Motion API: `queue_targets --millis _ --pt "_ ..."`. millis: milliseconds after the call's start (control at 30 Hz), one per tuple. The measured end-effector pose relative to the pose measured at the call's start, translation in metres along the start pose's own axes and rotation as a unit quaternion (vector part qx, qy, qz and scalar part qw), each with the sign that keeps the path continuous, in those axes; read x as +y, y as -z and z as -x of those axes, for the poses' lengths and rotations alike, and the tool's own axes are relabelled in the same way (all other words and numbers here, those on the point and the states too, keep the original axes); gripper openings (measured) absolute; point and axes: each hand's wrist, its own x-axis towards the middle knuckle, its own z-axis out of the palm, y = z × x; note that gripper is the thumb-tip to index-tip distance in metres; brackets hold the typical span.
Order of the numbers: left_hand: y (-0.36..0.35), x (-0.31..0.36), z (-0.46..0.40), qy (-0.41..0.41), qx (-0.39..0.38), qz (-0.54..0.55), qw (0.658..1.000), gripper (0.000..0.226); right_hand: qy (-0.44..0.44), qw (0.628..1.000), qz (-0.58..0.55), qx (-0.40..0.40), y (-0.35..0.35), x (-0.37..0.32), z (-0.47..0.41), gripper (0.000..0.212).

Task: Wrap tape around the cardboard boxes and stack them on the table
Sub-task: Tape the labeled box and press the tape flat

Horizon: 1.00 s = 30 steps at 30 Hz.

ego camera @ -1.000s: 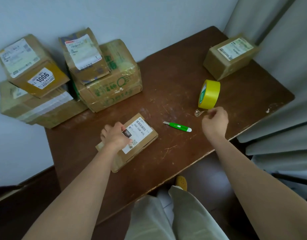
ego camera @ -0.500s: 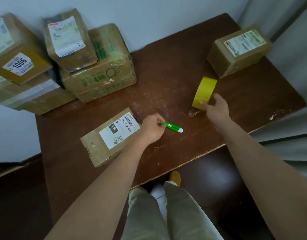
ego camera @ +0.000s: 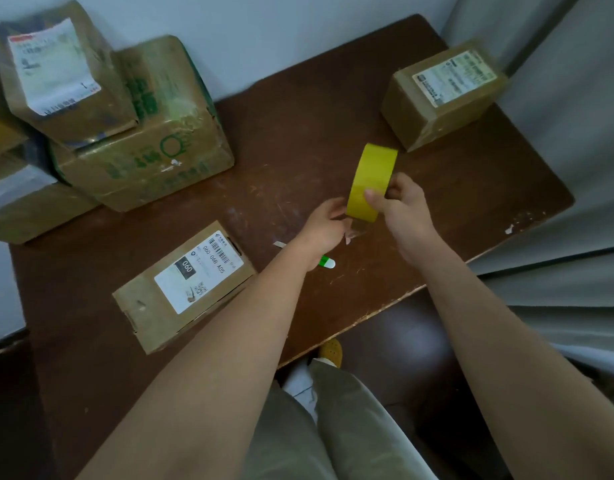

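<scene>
Head view, tape roll [ego camera: 371, 181] gripped in right hand [ego camera: 404, 211], left hand [ego camera: 328, 225] touching its lower edge

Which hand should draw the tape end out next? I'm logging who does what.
Left. The left hand is already at the loose clear tape end under the yellow tape roll, while the right hand grips the roll and is better kept steadying it.
</scene>
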Motion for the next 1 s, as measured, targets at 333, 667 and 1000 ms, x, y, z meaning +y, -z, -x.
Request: queue_targets --millis 333,667,1000 --pt "0.009 0.013 0.014 0.046 -0.061 0.130 0.989 0.013 0.005 0.991 -0.130 0.003 0.026 -0.041 -0.002 0.008" --pt "0.071 0.015 0.046 0.073 0.002 0.192 0.979 0.007 -0.048 0.969 -0.242 -0.028 -0.016 -0.039 0.016 0.016" --pt "0.161 0.005 0.093 0.041 0.076 0.023 0.996 0.019 -0.171 0.873 -0.398 -0.222 -0.093 -0.029 0.053 0.072"
